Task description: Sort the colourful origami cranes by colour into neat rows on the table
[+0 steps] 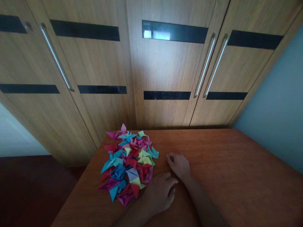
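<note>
A heap of several small folded paper pieces (128,164) in pink, blue, red, yellow and purple lies on the left part of a wooden table (238,184). My left hand (160,194) rests palm down on the table, just right of the heap's near edge, fingers loosely curled and slightly apart, with nothing visible in it. My right hand (179,165) lies on the table a little farther back, right of the heap, fingers bent inward with their tips on the wood. Whether something small is under those fingertips is hidden.
Wooden wardrobe doors (165,70) with long metal handles (206,65) and black strips stand directly behind the table. A pale wall (287,109) borders the right side. Dark floor (25,188) lies left of the table's edge.
</note>
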A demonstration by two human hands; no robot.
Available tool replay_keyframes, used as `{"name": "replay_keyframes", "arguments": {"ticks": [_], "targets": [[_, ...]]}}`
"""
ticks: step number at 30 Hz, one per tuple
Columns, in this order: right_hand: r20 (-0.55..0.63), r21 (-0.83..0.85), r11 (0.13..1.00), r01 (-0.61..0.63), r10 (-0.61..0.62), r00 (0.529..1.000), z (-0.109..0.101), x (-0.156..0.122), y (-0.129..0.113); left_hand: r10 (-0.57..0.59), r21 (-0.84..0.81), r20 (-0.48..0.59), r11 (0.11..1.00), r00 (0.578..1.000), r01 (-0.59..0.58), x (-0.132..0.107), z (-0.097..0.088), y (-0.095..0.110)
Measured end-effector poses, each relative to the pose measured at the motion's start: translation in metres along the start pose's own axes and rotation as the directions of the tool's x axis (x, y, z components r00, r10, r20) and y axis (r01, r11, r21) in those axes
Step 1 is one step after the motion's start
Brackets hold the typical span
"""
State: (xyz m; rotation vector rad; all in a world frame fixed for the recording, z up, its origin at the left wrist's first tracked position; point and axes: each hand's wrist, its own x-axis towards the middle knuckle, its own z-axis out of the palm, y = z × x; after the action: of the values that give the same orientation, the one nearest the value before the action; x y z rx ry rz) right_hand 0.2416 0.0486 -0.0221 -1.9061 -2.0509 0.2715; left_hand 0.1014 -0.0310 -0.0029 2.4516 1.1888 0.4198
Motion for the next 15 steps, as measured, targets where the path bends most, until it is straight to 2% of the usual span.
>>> {"name": "replay_keyframes", "arguments": {"ticks": [4, 9, 12, 15], "targets": [[-0.012, 0.023, 0.999, -0.022, 0.022, 1.000, 0.000, 0.003, 0.001, 0.000, 0.052, 0.026, 0.999, 1.000, -0.001, -0.004, -0.006, 0.008], [-0.041, 0.039, 0.999, -0.028, 0.029, 0.999, 0.002, 0.004, 0.003, 0.057, 0.079, 0.015, 0.995, 0.998, -0.058, -0.018, -0.021, 0.024], [-0.050, 0.041, 0.999, -0.027, 0.029, 0.998, 0.003, 0.003, 0.003, 0.022, 0.107, -0.084, 0.994, 0.996, -0.013, -0.034, -0.032, 0.021], [-0.045, 0.043, 0.999, -0.023, 0.025, 0.999, 0.003, 0.003, 0.003, -0.047, 0.151, -0.249, 0.985, 0.967, 0.087, -0.057, -0.045, 0.003]]}}
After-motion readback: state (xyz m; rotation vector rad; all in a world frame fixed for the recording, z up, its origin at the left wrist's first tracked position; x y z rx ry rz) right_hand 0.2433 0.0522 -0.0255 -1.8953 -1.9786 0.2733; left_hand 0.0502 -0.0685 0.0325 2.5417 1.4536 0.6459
